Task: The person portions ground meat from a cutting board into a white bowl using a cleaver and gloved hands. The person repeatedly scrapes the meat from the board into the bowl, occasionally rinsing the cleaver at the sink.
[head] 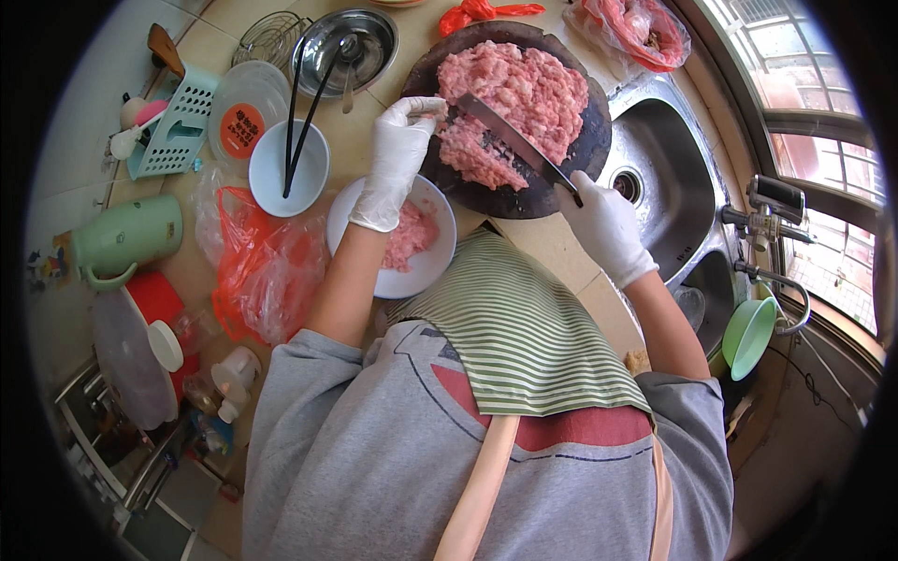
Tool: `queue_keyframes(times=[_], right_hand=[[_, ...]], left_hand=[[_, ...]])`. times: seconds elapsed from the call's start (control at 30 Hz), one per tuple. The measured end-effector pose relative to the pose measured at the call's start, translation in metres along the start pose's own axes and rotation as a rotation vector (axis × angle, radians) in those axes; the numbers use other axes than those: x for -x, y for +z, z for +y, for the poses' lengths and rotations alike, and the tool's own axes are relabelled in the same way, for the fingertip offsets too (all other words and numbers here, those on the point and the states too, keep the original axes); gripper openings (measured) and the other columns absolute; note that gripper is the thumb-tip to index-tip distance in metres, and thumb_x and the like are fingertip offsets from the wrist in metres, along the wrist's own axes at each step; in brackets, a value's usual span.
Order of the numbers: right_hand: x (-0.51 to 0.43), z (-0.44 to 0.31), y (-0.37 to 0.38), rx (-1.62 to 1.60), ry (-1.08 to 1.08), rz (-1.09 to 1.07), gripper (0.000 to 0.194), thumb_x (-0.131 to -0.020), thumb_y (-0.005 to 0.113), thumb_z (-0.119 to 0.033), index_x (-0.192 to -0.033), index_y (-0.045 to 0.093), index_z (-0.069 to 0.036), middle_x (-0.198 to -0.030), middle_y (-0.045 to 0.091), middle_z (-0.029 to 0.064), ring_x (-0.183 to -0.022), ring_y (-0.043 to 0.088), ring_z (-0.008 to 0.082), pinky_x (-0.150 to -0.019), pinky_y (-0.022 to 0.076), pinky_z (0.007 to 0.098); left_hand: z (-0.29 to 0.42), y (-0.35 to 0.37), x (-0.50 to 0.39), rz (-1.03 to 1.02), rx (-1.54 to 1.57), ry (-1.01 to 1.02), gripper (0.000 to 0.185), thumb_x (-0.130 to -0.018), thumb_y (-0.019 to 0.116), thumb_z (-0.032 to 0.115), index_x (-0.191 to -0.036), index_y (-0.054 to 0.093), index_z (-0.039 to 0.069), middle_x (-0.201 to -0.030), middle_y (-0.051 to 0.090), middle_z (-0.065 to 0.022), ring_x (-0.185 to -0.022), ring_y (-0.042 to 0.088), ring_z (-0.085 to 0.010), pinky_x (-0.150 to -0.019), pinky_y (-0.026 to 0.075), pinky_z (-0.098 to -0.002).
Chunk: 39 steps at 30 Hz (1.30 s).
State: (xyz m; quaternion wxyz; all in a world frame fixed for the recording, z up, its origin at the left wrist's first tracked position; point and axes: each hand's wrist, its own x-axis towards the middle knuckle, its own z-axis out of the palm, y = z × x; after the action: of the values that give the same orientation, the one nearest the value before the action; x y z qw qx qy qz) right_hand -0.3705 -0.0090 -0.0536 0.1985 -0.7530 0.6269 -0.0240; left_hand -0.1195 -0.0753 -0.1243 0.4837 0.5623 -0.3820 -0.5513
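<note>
My right hand (602, 223), in a white disposable glove, grips the dark handle of a kitchen knife (518, 140). Its blade runs up and left across the minced meat (523, 88), with a smaller portion on the near side of the blade. Under the meat is a dark round chopping board (491, 202). My left hand (401, 151), also gloved, hovers at the board's left edge with curled, pink-smeared fingertips near the meat. Whether anything is pinched there is unclear. Below my left wrist, a white bowl (438, 263) contains more mince, partly hidden by my forearm.
Left of me are a white bowl with black chopsticks (289, 158), red and clear plastic bags (259, 266), and a green jug (130, 235). A steel basin (379, 42) stands behind them. On the right is a steel sink (666, 168) with a green basin (749, 336) beside it.
</note>
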Motion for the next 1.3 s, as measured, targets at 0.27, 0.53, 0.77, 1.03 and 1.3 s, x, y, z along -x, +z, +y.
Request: queue_keyframes(times=[0.27,0.53,0.77,1.03,1.3], right_hand=[[0.007,0.015,0.0,-0.032,0.028,-0.029,0.023,-0.091,0.057,-0.028,-0.086,0.057,-0.006,-0.062,0.06,0.0199,-0.059,0.062,0.0378,-0.056,0.0486,0.0491],[0.006,0.006,0.013,0.126,-0.024,-0.041,0.021,-0.092,0.055,-0.029,-0.084,0.055,-0.009,-0.059,0.059,0.0157,-0.055,0.062,0.0356,-0.052,0.0489,0.0468],[0.01,0.006,0.007,0.135,-0.065,0.013,0.02,-0.09,0.056,-0.028,-0.085,0.055,-0.008,-0.058,0.059,0.015,-0.053,0.061,0.0356,-0.049,0.0483,0.0466],[-0.002,0.017,0.011,0.185,-0.116,0.022,0.018,-0.091,0.053,-0.025,-0.083,0.055,-0.009,-0.058,0.058,0.0133,-0.051,0.061,0.0336,-0.048,0.0487,0.046],[-0.003,0.019,0.015,0.17,-0.13,0.034,0.018,-0.09,0.054,-0.027,-0.084,0.056,-0.01,-0.058,0.058,0.0141,-0.052,0.061,0.0347,-0.048,0.0488,0.0458]], left_hand=[[-0.028,-0.001,-0.006,-0.063,-0.089,-0.145,0.027,-0.079,0.057,-0.011,-0.105,0.063,-0.005,-0.106,0.068,-0.0157,-0.091,0.067,-0.0189,-0.081,0.054,-0.0297],[-0.036,0.0,-0.013,0.07,-0.908,0.275,0.023,-0.072,0.07,-0.004,-0.094,0.067,0.001,-0.09,0.067,-0.0125,-0.076,0.067,-0.0206,-0.074,0.054,-0.0302],[-0.029,-0.006,-0.004,0.01,-0.939,0.202,0.025,-0.069,0.076,0.0,-0.092,0.066,0.001,-0.088,0.069,-0.0127,-0.078,0.068,-0.0207,-0.073,0.054,-0.0307],[-0.03,-0.012,-0.007,-0.05,-0.822,0.135,0.028,-0.067,0.078,0.003,-0.093,0.066,0.002,-0.089,0.069,-0.0136,-0.084,0.067,-0.0256,-0.076,0.053,-0.0349],[-0.031,-0.013,-0.009,-0.054,-0.796,0.185,0.026,-0.069,0.073,-0.002,-0.094,0.066,0.001,-0.087,0.068,-0.0098,-0.078,0.066,-0.0173,-0.074,0.053,-0.0304]])
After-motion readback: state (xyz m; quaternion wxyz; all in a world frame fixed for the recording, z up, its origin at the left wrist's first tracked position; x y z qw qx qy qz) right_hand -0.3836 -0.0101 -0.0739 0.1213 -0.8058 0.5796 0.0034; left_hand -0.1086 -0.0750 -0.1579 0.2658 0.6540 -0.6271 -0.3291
